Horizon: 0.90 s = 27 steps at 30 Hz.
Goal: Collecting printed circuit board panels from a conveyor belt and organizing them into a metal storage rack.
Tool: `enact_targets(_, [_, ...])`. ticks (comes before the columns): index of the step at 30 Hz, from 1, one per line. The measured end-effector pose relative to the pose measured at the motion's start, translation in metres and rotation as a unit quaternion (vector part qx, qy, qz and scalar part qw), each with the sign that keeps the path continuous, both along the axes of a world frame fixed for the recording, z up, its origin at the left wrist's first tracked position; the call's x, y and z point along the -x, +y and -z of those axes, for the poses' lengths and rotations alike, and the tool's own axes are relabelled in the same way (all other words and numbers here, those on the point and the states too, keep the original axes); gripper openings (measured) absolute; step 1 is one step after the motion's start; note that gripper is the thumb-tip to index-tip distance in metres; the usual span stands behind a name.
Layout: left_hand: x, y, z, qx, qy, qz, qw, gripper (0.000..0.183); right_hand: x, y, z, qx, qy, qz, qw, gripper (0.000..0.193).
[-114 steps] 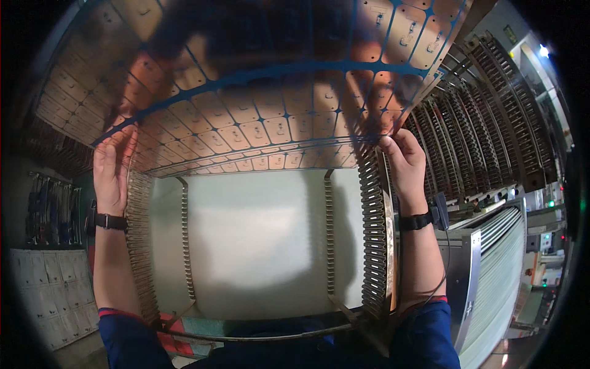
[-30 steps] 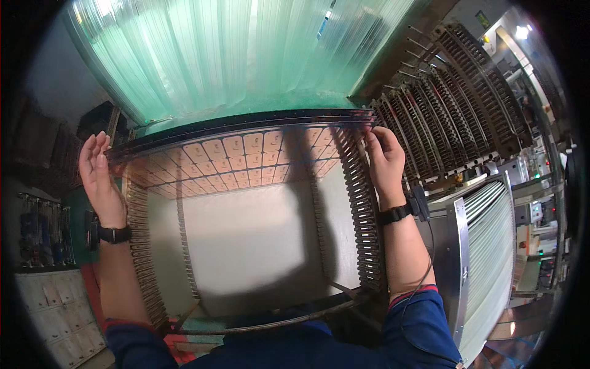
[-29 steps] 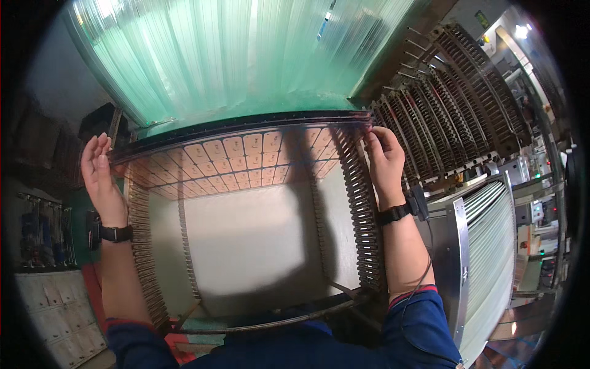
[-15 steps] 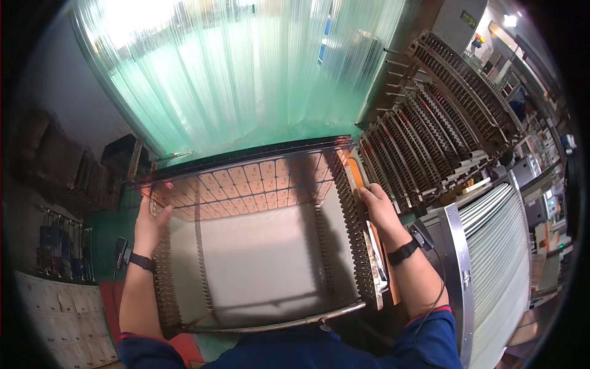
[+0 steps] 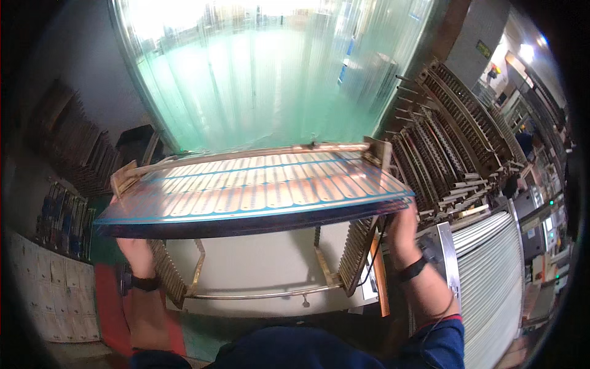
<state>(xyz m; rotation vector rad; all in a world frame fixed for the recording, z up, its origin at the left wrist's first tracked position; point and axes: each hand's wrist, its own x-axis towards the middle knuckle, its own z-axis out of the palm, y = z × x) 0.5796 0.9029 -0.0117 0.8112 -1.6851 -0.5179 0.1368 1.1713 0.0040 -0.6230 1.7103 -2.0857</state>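
1. Step in hand, judged to be steadying the slotted metal rack (image 5: 361, 253) with its circuit-board panels (image 5: 264, 192); best done with even support at both sides, contact kept to outer edges, the patterned faces spared.
2. Left hand (image 5: 136, 253), 8 o'clock: at the panels' left edge; fingers mostly hidden and blurred; whether clamped on panel or rack, one cannot tell.
3. Right hand (image 5: 403, 230), 4 o'clock: at the panels' near right corner; blurred; clamped or merely touching, one cannot tell.
4. Panels, clock centre: stacked between the hands, near edges toward 6 o'clock.
5. Beyond: strip curtain (image 5: 264, 92), 12 o'clock; nested racks (image 5: 455, 135), 2 o'clock.
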Motion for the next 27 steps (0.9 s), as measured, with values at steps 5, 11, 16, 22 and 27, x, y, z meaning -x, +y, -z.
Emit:
enact_targets(5, [-0.002,0.004,0.013,-0.062,0.144,0.072,0.985,0.053,0.038,-0.047,-0.133,0.028,0.499,-0.038,0.865,0.028])
enact_targets(11, [-0.040,-0.010,0.062,0.081,-0.265,-0.189,0.942,0.045,-0.020,-0.104,-0.171,-0.181,0.892,-0.274,0.311,0.044])
enact_targets(16, [-0.033,-0.021,0.073,-0.238,0.473,0.315,0.788,0.043,-0.037,-0.114,-0.180,-0.254,0.868,-0.303,0.301,0.028])
enact_targets(22, [-0.017,0.011,0.030,-0.037,0.022,0.032,0.999,0.047,-0.058,-0.119,-0.153,-0.318,0.547,-0.289,0.718,0.024])
enact_targets(27, [-0.008,0.013,0.015,-0.208,0.436,0.253,0.838,0.047,-0.049,-0.106,-0.171,-0.248,0.699,-0.330,0.584,0.018])
